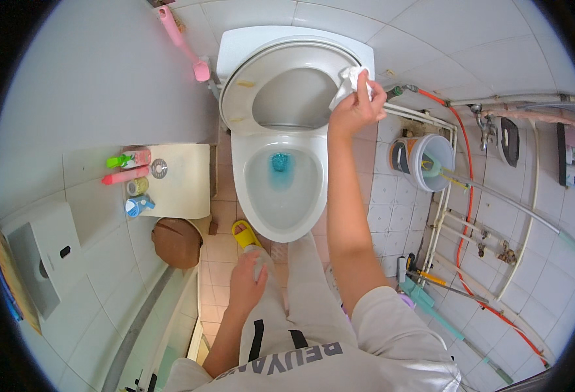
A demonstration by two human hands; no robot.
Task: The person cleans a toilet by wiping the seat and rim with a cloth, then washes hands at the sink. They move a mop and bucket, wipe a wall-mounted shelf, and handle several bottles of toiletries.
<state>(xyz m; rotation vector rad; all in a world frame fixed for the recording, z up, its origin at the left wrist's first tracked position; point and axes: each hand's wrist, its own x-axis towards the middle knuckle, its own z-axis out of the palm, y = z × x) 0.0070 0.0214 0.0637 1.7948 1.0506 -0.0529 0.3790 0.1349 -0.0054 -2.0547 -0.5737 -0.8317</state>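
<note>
A crumpled white tissue [347, 87] is pinched in my right hand [358, 109], at the right side of the raised toilet seat [238, 100]. Yellowish stains mark the seat's left side. The lid [292, 95] stands raised behind the seat. Below, blue liquid colours the water in the white toilet bowl [282, 196]. My left hand [248, 281] hangs over my left trouser leg, holding nothing, its fingers partly spread; whether it touches the cloth I cannot tell.
Bottles and a jar [137, 186] crowd a cream cabinet top [184, 191] on the left, above a brown-lidded bin [177, 243]. A pink toilet brush [177, 39] hangs on the wall. On the right are a white bucket [434, 161], an orange hose [470, 196] and mops [439, 311].
</note>
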